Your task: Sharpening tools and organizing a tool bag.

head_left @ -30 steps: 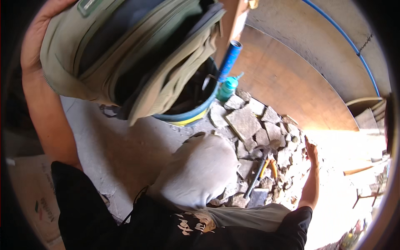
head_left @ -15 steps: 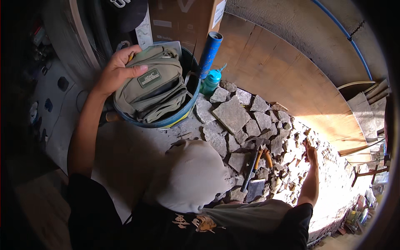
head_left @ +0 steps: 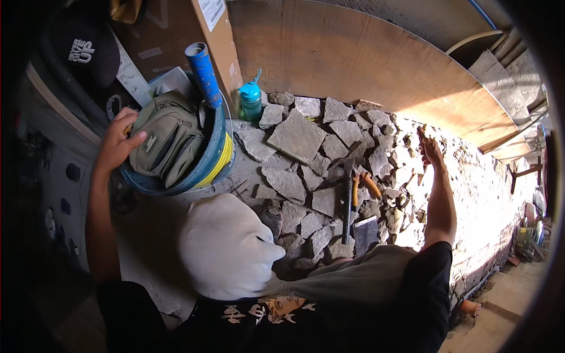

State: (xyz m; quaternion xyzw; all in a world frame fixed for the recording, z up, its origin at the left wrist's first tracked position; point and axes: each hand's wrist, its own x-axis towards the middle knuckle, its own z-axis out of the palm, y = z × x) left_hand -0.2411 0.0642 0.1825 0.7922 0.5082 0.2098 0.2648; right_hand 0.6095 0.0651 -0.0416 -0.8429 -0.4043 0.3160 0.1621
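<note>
My left hand (head_left: 120,141) grips the olive canvas bag (head_left: 168,138), which sits in a blue and yellow bucket (head_left: 212,170) beside a blue tube (head_left: 202,73). My right hand (head_left: 429,147) reaches over sunlit broken stones at the right, fingers closed; what they hold, if anything, I cannot make out. Between my hands lie broken grey stone slabs (head_left: 297,136), with a hammer (head_left: 347,209) and orange-handled pliers (head_left: 369,185) resting on them. My legs in grey trousers (head_left: 226,247) are bent below.
A turquoise bottle (head_left: 250,103) stands by a cardboard box (head_left: 176,32). A curved plywood board (head_left: 329,59) lines the back. A dark cap (head_left: 82,50) hangs at upper left. Leaning slabs (head_left: 500,88) and a blue hose (head_left: 479,12) are at upper right; debris (head_left: 532,229) at far right.
The bag has come down from high at upper left into the bucket, my left hand still on it. The view has shifted, and my right hand now appears higher in it.
</note>
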